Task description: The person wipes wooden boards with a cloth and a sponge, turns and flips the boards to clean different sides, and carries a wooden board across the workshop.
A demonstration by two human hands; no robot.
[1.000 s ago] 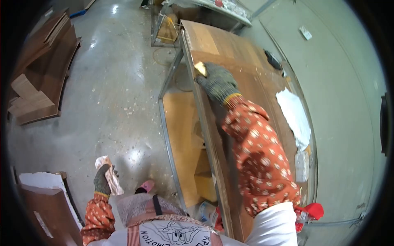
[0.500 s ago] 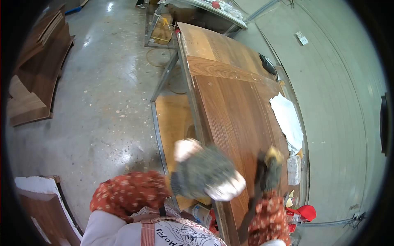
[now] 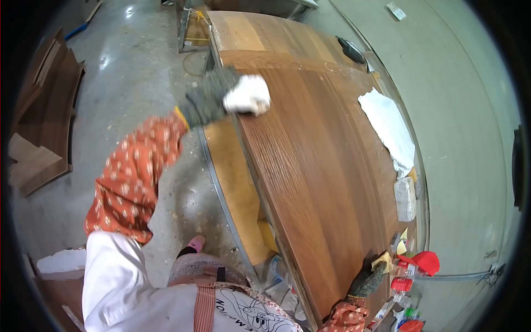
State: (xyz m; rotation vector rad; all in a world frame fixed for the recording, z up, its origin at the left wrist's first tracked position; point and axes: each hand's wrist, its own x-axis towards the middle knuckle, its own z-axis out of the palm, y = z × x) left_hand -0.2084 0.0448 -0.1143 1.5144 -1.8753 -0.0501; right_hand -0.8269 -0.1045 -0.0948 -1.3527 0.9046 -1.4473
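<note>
My left hand (image 3: 213, 97), in a dark grey-green glove, is closed around a wadded white cloth (image 3: 250, 95). It presses the cloth on the far left corner of a brown wood-grain panel (image 3: 315, 171) lying flat on the workbench. My right hand (image 3: 366, 281), gloved the same way, is at the near right edge of the panel. Its fingers are closed on a small tan pad (image 3: 381, 263), whose exact kind I cannot make out. Both forearms wear red patterned sleeves.
On the bench's right side lie a white cloth sheet (image 3: 387, 130), a plastic-wrapped block (image 3: 405, 199), a red cap (image 3: 423, 262) and several bottles. A black tool (image 3: 352, 51) sits at the far right. Brown boards (image 3: 47, 105) lean at left beside the concrete floor (image 3: 133, 72).
My left hand has swept the white cloth forward and left to the panel's far corner. The right hand has come back toward me along the right edge. The view has shifted.
</note>
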